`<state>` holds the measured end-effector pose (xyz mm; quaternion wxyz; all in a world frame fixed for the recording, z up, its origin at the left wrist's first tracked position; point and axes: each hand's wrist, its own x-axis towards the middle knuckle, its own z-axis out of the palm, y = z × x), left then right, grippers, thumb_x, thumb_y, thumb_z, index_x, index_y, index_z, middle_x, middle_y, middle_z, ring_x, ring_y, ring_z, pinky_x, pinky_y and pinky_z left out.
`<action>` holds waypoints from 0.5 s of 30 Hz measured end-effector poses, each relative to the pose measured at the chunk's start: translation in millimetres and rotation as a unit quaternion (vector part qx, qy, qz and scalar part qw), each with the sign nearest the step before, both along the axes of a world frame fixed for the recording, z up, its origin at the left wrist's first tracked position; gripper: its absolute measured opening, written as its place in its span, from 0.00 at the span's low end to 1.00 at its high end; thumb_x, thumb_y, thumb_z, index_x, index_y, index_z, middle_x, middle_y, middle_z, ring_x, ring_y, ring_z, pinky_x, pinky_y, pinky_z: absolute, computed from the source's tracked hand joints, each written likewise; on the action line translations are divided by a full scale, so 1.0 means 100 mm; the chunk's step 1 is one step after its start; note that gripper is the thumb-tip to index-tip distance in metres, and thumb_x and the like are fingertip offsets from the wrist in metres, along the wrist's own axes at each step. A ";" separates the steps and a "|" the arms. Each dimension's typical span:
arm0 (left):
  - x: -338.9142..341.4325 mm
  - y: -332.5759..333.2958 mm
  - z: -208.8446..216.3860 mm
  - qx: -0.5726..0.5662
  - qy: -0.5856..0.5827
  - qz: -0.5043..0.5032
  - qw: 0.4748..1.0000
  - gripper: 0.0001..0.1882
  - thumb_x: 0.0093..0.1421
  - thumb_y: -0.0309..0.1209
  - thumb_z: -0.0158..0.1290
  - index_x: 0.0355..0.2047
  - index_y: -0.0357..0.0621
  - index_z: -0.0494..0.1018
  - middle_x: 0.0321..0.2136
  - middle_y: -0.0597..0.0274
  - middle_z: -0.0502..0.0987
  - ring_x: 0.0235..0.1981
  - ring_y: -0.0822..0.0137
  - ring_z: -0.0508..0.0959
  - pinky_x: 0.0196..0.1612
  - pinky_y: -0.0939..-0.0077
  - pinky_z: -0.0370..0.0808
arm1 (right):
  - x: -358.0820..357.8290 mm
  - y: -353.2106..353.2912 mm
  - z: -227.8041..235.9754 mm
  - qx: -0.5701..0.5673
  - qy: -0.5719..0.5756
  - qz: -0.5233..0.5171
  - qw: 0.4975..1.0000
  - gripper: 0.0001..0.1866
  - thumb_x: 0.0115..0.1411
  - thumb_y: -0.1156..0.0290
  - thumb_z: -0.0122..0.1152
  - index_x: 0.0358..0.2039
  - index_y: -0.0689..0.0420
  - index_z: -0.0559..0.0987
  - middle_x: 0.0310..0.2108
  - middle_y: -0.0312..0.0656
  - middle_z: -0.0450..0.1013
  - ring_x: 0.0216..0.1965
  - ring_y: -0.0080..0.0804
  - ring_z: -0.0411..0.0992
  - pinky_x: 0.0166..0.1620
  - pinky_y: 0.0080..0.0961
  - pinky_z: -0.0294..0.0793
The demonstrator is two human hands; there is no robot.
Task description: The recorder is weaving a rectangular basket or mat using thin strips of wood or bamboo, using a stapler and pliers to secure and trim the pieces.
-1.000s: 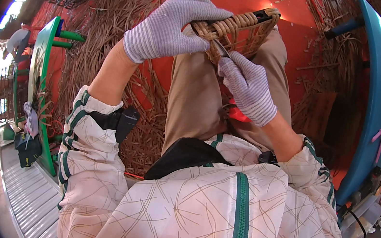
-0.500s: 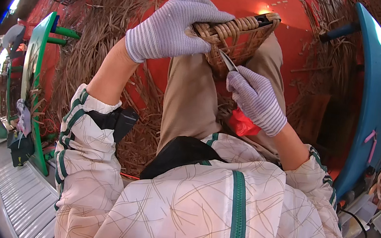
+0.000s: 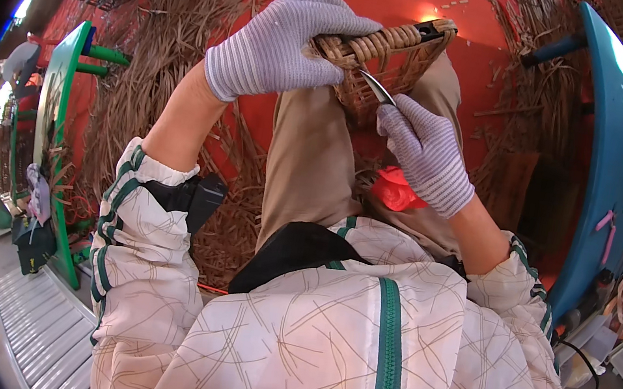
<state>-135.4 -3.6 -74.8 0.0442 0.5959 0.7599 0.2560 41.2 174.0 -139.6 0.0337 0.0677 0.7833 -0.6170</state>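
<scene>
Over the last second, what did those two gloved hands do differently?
The right hand drew back from the basket rim toward the lap, keeping its metal tool, whose tip now points at the weave. The left hand stayed clamped on the rim.

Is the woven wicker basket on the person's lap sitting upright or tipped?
Tipped. The brown woven wicker basket lies on its side across the knee, braided rim under the gloved left hand; the gloved right hand holds a thin metal blade against it.
</scene>
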 end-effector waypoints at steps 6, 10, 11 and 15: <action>0.01 0.03 -0.02 0.047 0.031 -0.001 0.998 0.28 0.43 0.30 0.63 0.49 0.44 0.79 0.38 0.56 0.79 0.45 0.56 0.77 0.58 0.62 0.69 | -0.04 -0.04 -0.09 0.027 0.023 0.000 0.999 0.14 0.71 0.66 0.51 0.38 0.64 0.77 0.26 0.34 0.71 0.27 0.17 0.65 0.33 0.18 0.70; 0.00 0.02 -0.03 0.048 0.025 -0.003 0.999 0.27 0.44 0.31 0.63 0.49 0.44 0.79 0.38 0.56 0.79 0.46 0.56 0.77 0.58 0.62 0.69 | -0.02 -0.02 -0.03 0.014 0.018 -0.007 1.000 0.14 0.71 0.66 0.51 0.40 0.65 0.77 0.28 0.34 0.72 0.27 0.17 0.65 0.33 0.18 0.70; 0.01 0.02 -0.02 0.048 0.025 -0.004 0.999 0.28 0.44 0.31 0.63 0.49 0.45 0.79 0.38 0.56 0.79 0.46 0.56 0.77 0.58 0.62 0.69 | -0.02 -0.01 -0.02 0.015 0.008 -0.011 1.000 0.14 0.71 0.66 0.51 0.41 0.65 0.77 0.28 0.34 0.72 0.28 0.17 0.65 0.33 0.18 0.70; 0.00 0.04 -0.03 0.047 0.036 -0.005 0.998 0.28 0.43 0.30 0.63 0.49 0.45 0.79 0.38 0.56 0.79 0.46 0.56 0.77 0.58 0.62 0.69 | -0.02 -0.02 -0.10 -0.003 0.013 -0.011 1.000 0.14 0.71 0.65 0.51 0.42 0.65 0.76 0.29 0.34 0.73 0.28 0.16 0.65 0.33 0.17 0.70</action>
